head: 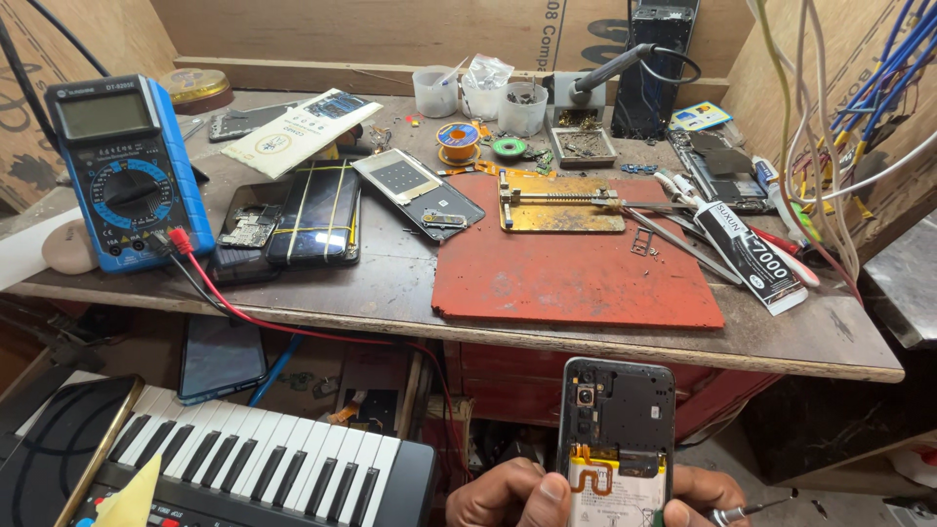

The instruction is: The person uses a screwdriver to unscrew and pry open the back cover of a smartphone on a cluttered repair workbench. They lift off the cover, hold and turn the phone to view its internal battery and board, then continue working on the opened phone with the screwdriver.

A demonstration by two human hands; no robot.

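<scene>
Your left hand [508, 493] grips the opened phone [616, 444] below the desk's [390, 283] front edge; your right hand [705, 493] seemingly pinches a small screwdriver [750, 508], mostly cropped.

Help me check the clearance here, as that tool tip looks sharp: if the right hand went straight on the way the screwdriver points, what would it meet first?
The right hand holds a small screwdriver pointing right and slightly up. That way looks free as far as the picture shows; only dim floor under the workbench lies there, though depth is unclear.

A worn wooden bench [390, 283] carries a red mat [576, 273], blue multimeter [127, 171] and banded phones [312, 215].
</scene>
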